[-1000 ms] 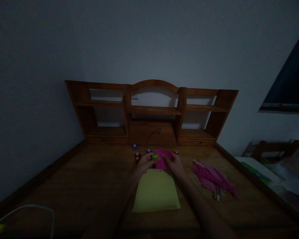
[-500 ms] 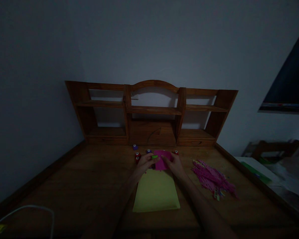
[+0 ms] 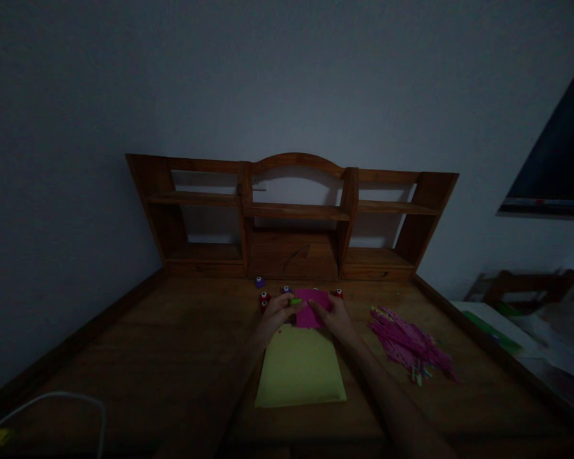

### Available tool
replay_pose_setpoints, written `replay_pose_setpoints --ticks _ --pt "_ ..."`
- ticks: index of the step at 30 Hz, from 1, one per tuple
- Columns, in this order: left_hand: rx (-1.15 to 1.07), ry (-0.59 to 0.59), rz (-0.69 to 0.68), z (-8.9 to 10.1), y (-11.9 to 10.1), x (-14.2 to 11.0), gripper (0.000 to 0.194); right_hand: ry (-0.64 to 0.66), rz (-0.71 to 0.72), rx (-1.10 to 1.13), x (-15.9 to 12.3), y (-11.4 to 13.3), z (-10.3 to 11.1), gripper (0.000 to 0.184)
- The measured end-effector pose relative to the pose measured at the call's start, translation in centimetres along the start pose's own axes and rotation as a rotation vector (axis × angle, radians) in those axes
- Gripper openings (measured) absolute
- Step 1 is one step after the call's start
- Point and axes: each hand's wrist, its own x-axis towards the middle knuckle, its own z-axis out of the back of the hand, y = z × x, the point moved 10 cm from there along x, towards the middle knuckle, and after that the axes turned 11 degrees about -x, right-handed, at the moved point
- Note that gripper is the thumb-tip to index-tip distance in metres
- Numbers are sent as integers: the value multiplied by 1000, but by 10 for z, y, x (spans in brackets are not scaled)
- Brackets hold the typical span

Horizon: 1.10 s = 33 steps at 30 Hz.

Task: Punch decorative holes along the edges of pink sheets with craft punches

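Observation:
Between the thumb and fingers of my left hand [image 3: 272, 319] is a small green craft punch [image 3: 295, 301], partly covered by them. My right hand [image 3: 337, 319] pinches a pink sheet of paper [image 3: 312, 315] with the thumb on top. The sheet's left edge meets the punch; whether it sits inside the slot is too dark to tell. Below both hands lies a yellow sheet of paper [image 3: 301, 370], flat on the desk. Red punches [image 3: 264, 298] and a purple punch [image 3: 286, 290] stand just beyond my hands, and another red punch [image 3: 339, 293] is behind my right hand.
A heap of pink paper strips [image 3: 406, 341] lies to the right on the wooden desk [image 3: 162, 357]. One more purple punch [image 3: 259, 282] is near the wooden shelf unit [image 3: 294, 210] at the back. A white cable [image 3: 71, 396] curves at the lower left.
The pink sheet has shifted slightly left and down at the punch. Both hands keep their grips and nearly the same places.

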Motion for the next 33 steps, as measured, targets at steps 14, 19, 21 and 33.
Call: replay_pose_setpoints --ticks 14,19,21,33 --pt "-19 -62 -68 -2 -8 1 44 -102 -30 5 4 -2 17 43" --pt "-106 -204 -79 18 -12 -3 47 -118 -74 30 3 -6 21 42" --pt "-143 -229 -69 23 -12 -5 49 -120 -71 24 3 -4 21 40" --pt "-96 -242 60 22 -6 -6 70 -106 -91 30 2 -3 19 42"
